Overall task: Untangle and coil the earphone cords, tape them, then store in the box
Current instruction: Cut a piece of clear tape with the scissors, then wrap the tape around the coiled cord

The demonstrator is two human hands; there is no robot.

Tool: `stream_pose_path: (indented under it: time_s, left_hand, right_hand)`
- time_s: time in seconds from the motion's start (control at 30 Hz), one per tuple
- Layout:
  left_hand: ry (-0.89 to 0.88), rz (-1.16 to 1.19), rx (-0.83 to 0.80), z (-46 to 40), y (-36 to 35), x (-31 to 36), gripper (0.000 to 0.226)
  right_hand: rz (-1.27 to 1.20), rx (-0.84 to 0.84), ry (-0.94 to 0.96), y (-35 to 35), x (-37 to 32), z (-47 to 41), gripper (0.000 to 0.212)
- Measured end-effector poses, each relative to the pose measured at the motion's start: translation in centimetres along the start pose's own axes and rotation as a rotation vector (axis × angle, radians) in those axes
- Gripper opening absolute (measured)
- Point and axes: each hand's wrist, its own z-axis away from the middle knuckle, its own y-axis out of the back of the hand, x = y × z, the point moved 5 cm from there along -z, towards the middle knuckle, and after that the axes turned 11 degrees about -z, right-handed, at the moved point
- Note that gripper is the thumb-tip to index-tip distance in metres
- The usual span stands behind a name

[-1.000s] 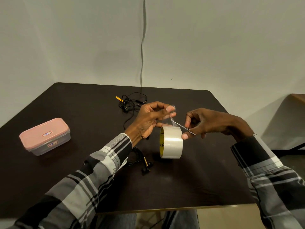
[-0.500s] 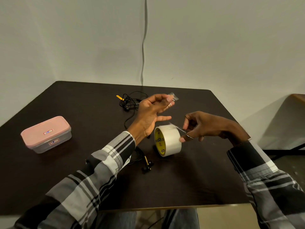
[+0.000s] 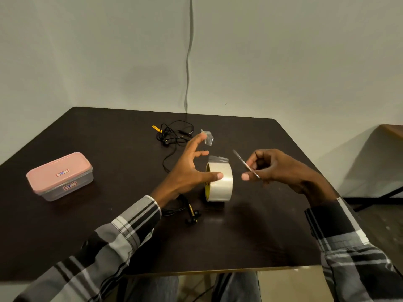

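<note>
— Which step?
— Taping: the left hand [image 3: 192, 171], fingers spread, carries a tape piece [image 3: 207, 137] on a fingertip; the right hand [image 3: 274, 168] grips scissors [image 3: 245, 163].
— Next?
— Probably wrapping the earphones [image 3: 192, 215] lying beside the tape roll [image 3: 219, 182]; the box [image 3: 60, 176] sits well left.

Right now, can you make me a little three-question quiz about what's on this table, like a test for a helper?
1. True or false: the pink box has its lid on.
2. What is stuck to the left hand fingertips? A) a coin B) a cut piece of clear tape C) an earbud
3. Fill in: the right hand grips small ____.

Key:
1. True.
2. B. The tape roll stands on edge on the table between the hands.
3. Scissors. One earphone cord lies tangled at the far side.
</note>
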Motion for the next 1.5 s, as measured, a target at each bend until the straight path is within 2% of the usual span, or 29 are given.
stream_pose_path:
  time_s: [0.13,0.2,0.37,0.47,0.67,0.77,0.9,1.0,1.13,1.27,1.5]
  left_hand:
    - [0.109,0.19,0.007,-0.2,0.5,-1.2,0.113]
    - [0.174,0.286,0.008,-0.3,0.7,-1.8,0.115]
    - [0.194,0.338,0.04,-0.7,1.5,-2.0,0.093]
    - [0.211,0.318,0.042,-1.0,2.1,-2.5,0.091]
    - [0.28,0.284,0.028,-1.0,3.1,-4.4,0.098]
    - [0.26,0.206,0.007,-1.0,2.2,-4.5,0.101]
    - [0.146,-0.135,-0.055,-1.6,0.4,-3.4,0.109]
    - [0.091,-0.243,-0.084,-2.1,-0.9,-2.8,0.109]
    - [0.108,-0.182,-0.069,-1.9,-1.0,-2.0,0.093]
    - [0.198,0.016,-0.066,-1.0,-0.4,-1.1,0.072]
    - [0.191,0.167,0.04,1.1,2.1,0.7,0.029]
  right_hand:
    - [-0.221,0.372,0.075,0.0,2.3,0.4,0.041]
    - [-0.282,0.436,0.089,-1.9,3.3,0.3,0.034]
    - [-0.414,0.505,0.141,-6.4,4.2,-0.2,0.025]
    - [-0.33,0.618,0.166,-7.8,4.2,-0.5,0.027]
    - [0.12,0.769,0.121,-8.7,2.8,-0.8,0.027]
    - [0.254,0.754,0.069,-7.6,3.0,-0.6,0.027]
    - [0.466,0.715,-0.063,-5.2,3.0,-0.3,0.029]
    - [0.632,0.66,-0.144,-4.0,2.3,-0.2,0.025]
    - [0.866,0.568,-0.208,-3.6,1.1,-0.9,0.024]
    - [1.019,0.518,-0.173,-4.1,0.3,-1.7,0.019]
    - [0.987,0.432,-0.197,-4.1,-0.1,-2.0,0.024]
